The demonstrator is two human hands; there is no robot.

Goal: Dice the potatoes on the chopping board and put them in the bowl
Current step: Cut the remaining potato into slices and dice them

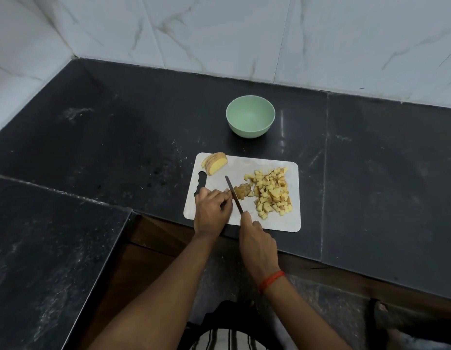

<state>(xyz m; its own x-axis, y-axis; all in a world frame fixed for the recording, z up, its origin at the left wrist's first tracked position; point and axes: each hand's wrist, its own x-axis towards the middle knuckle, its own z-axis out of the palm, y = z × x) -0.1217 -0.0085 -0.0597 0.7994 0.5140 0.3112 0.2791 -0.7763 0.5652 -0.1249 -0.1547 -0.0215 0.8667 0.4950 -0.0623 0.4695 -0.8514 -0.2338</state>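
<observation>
Kitchen corner, dark stone desk (118,135), as seen from beside the person at work.

1. Chopping board (244,165): white, at the desk's front edge, within easy reach of both arms.
2. Potato piece (241,191): the item under the blade, mid-board, skin side up. It probably lies flat so that it cannot roll.
3. Left hand (211,210): fingers (224,195) curled and bunched together, tips pinning the piece's left end. The knuckles are bent, apparently to keep the tips back from the edge.
4. Knife (233,193): blade slanted across the piece, just beside the left fingertips.
5. Right hand (257,241): wrapped round the handle, forefinger laid along the top, likely for a steady downward press.
6. Diced pile (271,190): many small cubes, heaped on the board's right side, clear of the cutting spot.
7. Sliced potato half (215,162): waiting at the far left corner of the board, uncut into dice.
8. Bowl (249,130): pale green, behind the board, apart from it; no potato in it. Judged progress: dicing well advanced, transfer not begun.
</observation>
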